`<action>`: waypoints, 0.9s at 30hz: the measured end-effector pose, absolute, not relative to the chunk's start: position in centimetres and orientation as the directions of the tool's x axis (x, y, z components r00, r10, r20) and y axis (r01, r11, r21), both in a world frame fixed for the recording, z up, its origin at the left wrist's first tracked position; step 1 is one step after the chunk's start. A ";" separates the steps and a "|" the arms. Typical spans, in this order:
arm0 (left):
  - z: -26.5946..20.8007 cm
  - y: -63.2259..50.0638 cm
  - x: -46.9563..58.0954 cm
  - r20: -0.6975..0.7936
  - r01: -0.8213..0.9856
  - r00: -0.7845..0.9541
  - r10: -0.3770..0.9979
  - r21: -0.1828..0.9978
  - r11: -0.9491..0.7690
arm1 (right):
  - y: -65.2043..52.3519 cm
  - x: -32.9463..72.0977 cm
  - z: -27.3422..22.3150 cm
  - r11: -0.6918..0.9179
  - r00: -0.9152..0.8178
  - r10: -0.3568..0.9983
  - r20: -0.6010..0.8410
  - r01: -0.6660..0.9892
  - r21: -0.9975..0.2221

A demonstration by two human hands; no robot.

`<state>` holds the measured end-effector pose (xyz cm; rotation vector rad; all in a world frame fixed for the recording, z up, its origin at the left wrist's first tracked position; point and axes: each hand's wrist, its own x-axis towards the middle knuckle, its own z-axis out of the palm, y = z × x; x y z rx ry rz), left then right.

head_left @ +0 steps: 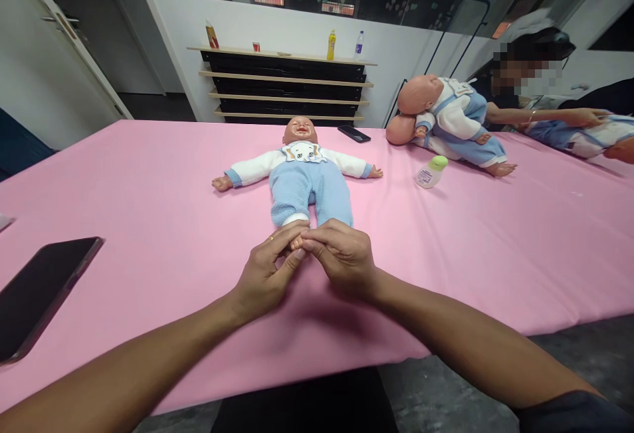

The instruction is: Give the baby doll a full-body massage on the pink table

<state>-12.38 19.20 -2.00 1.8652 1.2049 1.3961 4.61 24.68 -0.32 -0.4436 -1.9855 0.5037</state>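
Note:
A baby doll (311, 185) lies on its back on the pink-covered table (188, 241), head away from me and arms spread wide. It wears light blue overalls and a white top with an animal-face bib. My left hand (270, 268) is closed around the doll's foot (296, 243) on the left side, thumb against the toes. My right hand (341, 255) pinches the toes of the same foot, its fingertips meeting those of the left. The doll's other foot is hidden behind my right hand.
A lotion bottle (430, 172) with a green cap lies right of the doll. Two stacked dolls (460, 116) are beyond it; a co-worker's hand (587, 117) touches another doll. Phones lie at the left edge (44, 291) and behind the doll (353, 133). A shelf (282, 80) stands behind.

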 end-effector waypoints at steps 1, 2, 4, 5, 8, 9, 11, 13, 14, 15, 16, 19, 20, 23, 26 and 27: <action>-2.0 19.2 -12.3 0.472 0.344 0.077 0.878 0.814 -0.468 | 24.7 4.6 -0.3 0.844 -0.433 0.515 0.740 0.103 -0.527; -1.9 19.3 -12.3 0.467 0.336 0.078 0.881 0.819 -0.465 | 24.6 4.6 -0.4 0.846 -0.436 0.513 0.740 0.111 -0.521; -1.9 19.3 -12.3 0.466 0.311 0.077 0.881 0.828 -0.466 | 24.6 4.6 -0.4 0.860 -0.454 0.490 0.745 0.112 -0.497; -2.0 19.4 -12.4 0.468 0.298 0.072 0.881 0.832 -0.467 | 24.6 4.5 -0.4 0.868 -0.464 0.475 0.747 0.108 -0.485; -2.1 19.5 -12.5 0.485 0.278 0.044 0.873 0.834 -0.477 | 24.6 4.5 -0.4 0.882 -0.488 0.440 0.754 0.080 -0.464; -2.1 19.5 -12.5 0.491 0.278 0.042 0.870 0.831 -0.482 | 24.5 4.4 -0.4 0.884 -0.487 0.437 0.757 0.075 -0.461; -2.1 19.5 -12.5 0.497 0.282 0.051 0.866 0.825 -0.490 | 24.5 4.4 -0.3 0.880 -0.469 0.449 0.761 0.082 -0.469; -2.0 19.5 -12.5 0.491 0.296 0.066 0.869 0.822 -0.487 | 24.5 4.5 -0.3 0.864 -0.444 0.483 0.755 0.100 -0.493; -1.9 19.4 -12.5 0.487 0.308 0.072 0.870 0.819 -0.484 | 24.5 4.5 -0.4 0.857 -0.431 0.497 0.753 0.106 -0.505; -1.9 19.4 -12.4 0.483 0.322 0.073 0.872 0.816 -0.479 | 24.5 4.5 -0.4 0.851 -0.421 0.507 0.752 0.111 -0.513; -1.8 19.3 -12.4 0.481 0.333 0.072 0.874 0.814 -0.476 | 24.4 4.4 -0.4 0.850 -0.414 0.511 0.753 0.116 -0.514; -1.8 19.3 -12.4 0.466 0.340 0.057 0.883 0.822 -0.457 | 24.4 4.4 -0.3 0.863 -0.413 0.494 0.765 0.126 -0.490; -1.9 19.2 -12.4 0.459 0.335 0.053 0.887 0.829 -0.448 | 24.4 4.4 -0.2 0.868 -0.420 0.486 0.766 0.126 -0.481; -1.9 19.3 -12.4 0.441 0.313 0.045 0.896 0.846 -0.432 | 24.5 4.5 -0.1 0.874 -0.443 0.471 0.762 0.115 -0.473; -1.9 19.3 -12.5 0.449 0.299 0.040 0.893 0.847 -0.439 | 24.4 4.5 0.0 0.878 -0.447 0.465 0.764 0.124 -0.462; -1.9 19.4 -12.5 0.458 0.305 0.042 0.888 0.841 -0.447 | 24.4 4.5 -0.1 0.879 -0.448 0.465 0.763 0.133 -0.458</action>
